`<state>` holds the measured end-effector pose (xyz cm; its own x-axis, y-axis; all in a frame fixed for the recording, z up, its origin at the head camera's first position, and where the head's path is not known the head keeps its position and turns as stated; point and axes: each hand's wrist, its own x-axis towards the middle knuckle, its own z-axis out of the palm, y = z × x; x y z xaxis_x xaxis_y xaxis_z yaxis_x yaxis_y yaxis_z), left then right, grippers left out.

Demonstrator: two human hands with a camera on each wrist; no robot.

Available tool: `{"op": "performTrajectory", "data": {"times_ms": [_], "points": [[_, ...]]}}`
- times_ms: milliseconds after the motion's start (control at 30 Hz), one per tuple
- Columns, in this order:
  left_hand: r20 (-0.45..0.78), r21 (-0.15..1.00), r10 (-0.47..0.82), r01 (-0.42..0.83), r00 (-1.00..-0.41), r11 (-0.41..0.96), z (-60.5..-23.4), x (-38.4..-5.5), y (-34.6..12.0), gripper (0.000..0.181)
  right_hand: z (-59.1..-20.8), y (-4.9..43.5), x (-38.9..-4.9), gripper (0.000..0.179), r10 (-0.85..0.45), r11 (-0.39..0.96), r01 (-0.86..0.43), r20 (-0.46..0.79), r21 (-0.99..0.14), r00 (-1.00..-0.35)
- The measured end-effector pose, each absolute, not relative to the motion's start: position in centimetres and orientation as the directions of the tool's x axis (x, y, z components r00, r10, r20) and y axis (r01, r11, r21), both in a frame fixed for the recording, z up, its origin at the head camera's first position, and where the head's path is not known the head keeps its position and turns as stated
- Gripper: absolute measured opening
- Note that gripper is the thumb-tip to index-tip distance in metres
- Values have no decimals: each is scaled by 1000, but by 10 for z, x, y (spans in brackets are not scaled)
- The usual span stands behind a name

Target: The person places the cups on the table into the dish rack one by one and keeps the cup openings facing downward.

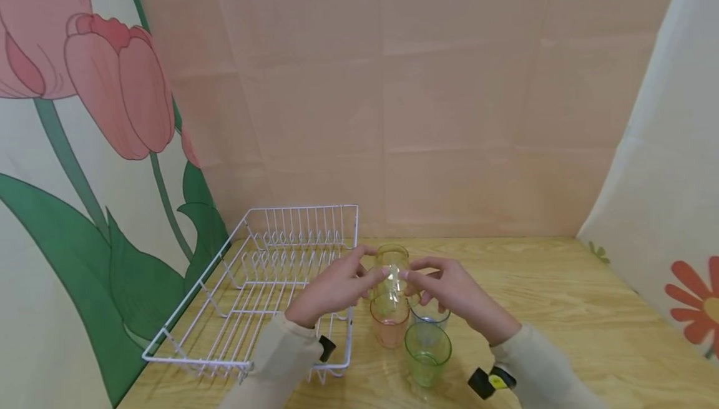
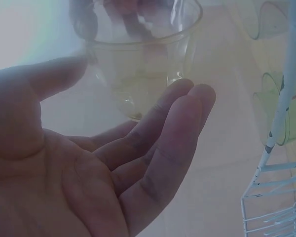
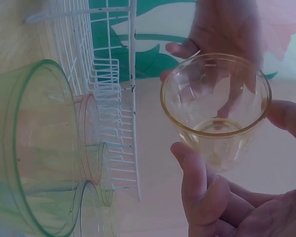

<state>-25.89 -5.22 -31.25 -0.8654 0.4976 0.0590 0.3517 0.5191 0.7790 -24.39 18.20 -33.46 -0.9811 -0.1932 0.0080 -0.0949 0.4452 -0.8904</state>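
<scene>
A clear yellow cup [image 1: 391,271] is held above the table between my two hands, tilted away from upright. My left hand [image 1: 336,283] grips one side, thumb and fingers curved about it. On the other side my right hand [image 1: 452,290] pinches the cup near its rim, as the right wrist view shows with the yellow cup [image 3: 217,133] between thumb and fingers. Just below stand an orange-pink cup [image 1: 389,333], a blue-rimmed cup [image 1: 440,320] and a green cup [image 1: 428,359], all upright. Another yellowish-green cup [image 3: 107,177] is partly hidden behind them.
A white wire dish rack [image 1: 247,312] stands on the wood-patterned table [image 1: 539,296], left of the cups. Its right edge is close to my left hand. A pink cloth [image 1: 449,97] hangs behind, with flower-printed cloth [image 1: 118,84] on the left side.
</scene>
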Motion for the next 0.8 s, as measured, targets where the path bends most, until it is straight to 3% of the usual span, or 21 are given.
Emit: {"op": "performTrajectory", "data": {"times_ms": [300, 800], "points": [[79, 772, 512, 378, -855, 511, -313, -257, -54, 62, -334, 179, -244, 61, -171, 470, -75, -8, -879, -985], [52, 775, 523, 364, -851, 516, -312, -255, -52, 66, -338, 181, -245, 58, -258, 488, -139, 10, -862, -966]]}}
